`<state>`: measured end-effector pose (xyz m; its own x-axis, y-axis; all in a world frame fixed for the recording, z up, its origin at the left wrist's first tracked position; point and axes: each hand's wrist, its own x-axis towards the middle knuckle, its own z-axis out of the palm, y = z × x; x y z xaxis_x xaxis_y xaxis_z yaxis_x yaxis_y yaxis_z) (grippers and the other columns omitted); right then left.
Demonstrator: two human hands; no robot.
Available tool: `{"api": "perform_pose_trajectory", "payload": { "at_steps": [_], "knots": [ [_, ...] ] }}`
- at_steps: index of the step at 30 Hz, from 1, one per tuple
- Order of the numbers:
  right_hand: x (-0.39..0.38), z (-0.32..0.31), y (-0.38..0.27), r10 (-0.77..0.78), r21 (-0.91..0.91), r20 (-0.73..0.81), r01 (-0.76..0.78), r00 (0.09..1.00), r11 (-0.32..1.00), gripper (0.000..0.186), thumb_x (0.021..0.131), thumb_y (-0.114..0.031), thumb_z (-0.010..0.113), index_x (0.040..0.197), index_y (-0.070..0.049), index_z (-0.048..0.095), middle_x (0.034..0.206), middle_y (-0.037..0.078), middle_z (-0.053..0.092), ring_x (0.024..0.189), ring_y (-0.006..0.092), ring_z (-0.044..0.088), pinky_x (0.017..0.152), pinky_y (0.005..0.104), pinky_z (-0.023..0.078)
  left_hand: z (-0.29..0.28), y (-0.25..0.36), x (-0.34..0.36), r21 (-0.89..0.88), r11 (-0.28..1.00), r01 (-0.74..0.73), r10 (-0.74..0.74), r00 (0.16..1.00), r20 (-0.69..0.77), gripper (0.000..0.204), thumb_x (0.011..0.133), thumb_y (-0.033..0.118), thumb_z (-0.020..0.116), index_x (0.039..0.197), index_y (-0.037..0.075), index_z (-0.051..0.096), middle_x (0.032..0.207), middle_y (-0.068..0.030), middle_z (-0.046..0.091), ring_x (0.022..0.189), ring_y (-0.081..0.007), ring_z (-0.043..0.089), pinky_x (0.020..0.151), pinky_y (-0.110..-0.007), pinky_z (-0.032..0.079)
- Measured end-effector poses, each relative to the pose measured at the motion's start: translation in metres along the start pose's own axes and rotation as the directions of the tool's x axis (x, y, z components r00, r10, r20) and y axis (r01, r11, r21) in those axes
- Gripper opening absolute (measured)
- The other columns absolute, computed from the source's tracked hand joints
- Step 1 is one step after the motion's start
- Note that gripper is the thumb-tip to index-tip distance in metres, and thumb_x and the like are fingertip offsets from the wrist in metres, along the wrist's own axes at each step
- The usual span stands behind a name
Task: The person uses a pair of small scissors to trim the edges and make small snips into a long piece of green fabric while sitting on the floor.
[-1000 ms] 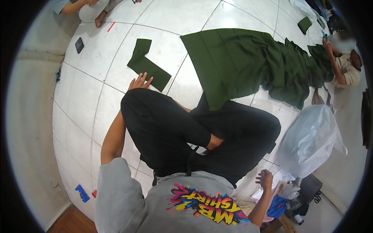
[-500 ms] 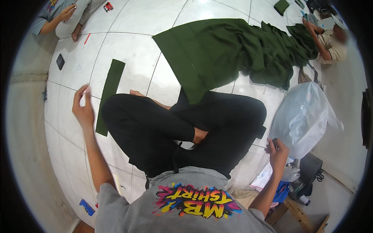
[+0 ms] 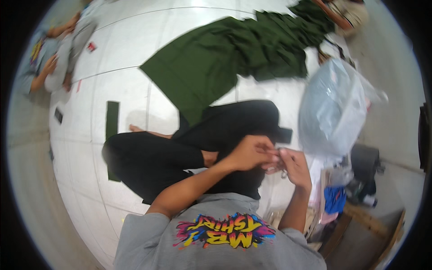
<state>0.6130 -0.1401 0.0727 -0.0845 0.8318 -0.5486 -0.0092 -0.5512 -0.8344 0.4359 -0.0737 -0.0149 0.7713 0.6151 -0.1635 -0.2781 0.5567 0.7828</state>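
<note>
My left hand (image 3: 257, 152) and my right hand (image 3: 294, 163) meet over my right thigh, fingers closed around a small metal object (image 3: 283, 173), too blurred to name. A long strip of dark green cloth (image 3: 112, 119) lies on the tiled floor, partly behind my crossed left knee. A large rumpled sheet of the same green cloth (image 3: 202, 58) spreads ahead of me, one corner draped onto my black-trousered leg.
A bulging clear plastic bag (image 3: 330, 108) stands at my right, with blue fabric (image 3: 335, 198), dark bags and wooden boards below it. One person (image 3: 54, 63) sits upper left, another (image 3: 348, 13) upper right. A dark phone (image 3: 59, 115) lies at left.
My left hand has left the floor near the green strip and crossed rightward to meet my right hand, which has risen slightly and moved inward. The view has shifted.
</note>
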Motion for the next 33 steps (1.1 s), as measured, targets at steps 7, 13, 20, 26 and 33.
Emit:
{"api": "perform_pose_trajectory", "payload": {
  "at_steps": [7,13,20,26,33],
  "knots": [
    [0.005,-0.041,0.016,0.006,0.131,-0.136,0.012,0.991,0.991,0.054,0.109,-0.038,0.047,0.107,0.012,0.067,0.090,0.021,0.072,0.075,0.0264,0.075,0.067,0.0336,0.063,-0.005,0.000,0.006,-0.316,0.925,0.210,-0.177,0.976,0.128,0.010,0.092,0.007,0.074,0.090,0.002,0.066,0.083,-0.0037,0.066,0.069,-0.0112,0.062,0.067,-0.026,0.052],
    [-0.007,-0.074,0.036,-0.258,-0.184,-0.673,0.181,0.693,0.966,0.047,0.105,-0.036,0.055,0.109,0.009,0.069,0.098,0.020,0.074,0.056,0.0135,0.065,0.053,0.0256,0.053,-0.008,0.047,0.015,0.505,0.863,0.019,0.023,0.997,-0.078,0.017,0.089,0.019,0.079,0.088,0.002,0.075,0.084,-0.0013,0.069,0.072,-0.0106,0.061,0.067,-0.025,0.049],
    [0.002,0.000,0.033,-0.190,-0.075,-0.436,0.175,0.880,0.982,0.024,0.096,-0.013,0.070,0.114,0.002,0.072,0.095,0.013,0.077,0.045,0.0036,0.051,0.042,0.0207,0.040,-0.013,0.087,0.050,0.643,0.736,-0.212,0.127,0.976,0.177,0.016,0.086,0.023,0.081,0.091,0.008,0.076,0.107,0.0016,0.066,0.087,-0.0098,0.058,0.074,-0.026,0.044],
    [-0.066,-0.198,0.102,0.227,-0.540,-0.480,-0.490,0.847,0.684,0.028,0.097,-0.022,0.063,0.103,0.002,0.076,0.082,0.011,0.076,0.051,0.0130,0.058,0.051,0.0316,0.047,-0.091,0.129,0.012,0.804,0.593,-0.041,0.173,0.982,-0.077,0.049,0.089,0.026,0.078,0.132,0.008,0.064,0.126,-0.0095,0.068,0.115,-0.0215,0.064,0.097,-0.034,0.049],
    [-0.178,-0.353,0.244,-0.307,-0.844,-0.534,-0.517,0.788,0.140,0.042,0.093,-0.036,0.067,0.099,0.005,0.075,0.097,0.029,0.071,0.095,0.0407,0.070,0.090,0.0447,0.052,-0.246,0.135,-0.033,0.893,0.351,0.281,0.111,0.935,-0.337,0.044,0.096,0.028,0.071,0.127,-0.002,0.064,0.117,-0.0152,0.071,0.110,-0.0240,0.067,0.096,-0.036,0.051]
  ]
}}
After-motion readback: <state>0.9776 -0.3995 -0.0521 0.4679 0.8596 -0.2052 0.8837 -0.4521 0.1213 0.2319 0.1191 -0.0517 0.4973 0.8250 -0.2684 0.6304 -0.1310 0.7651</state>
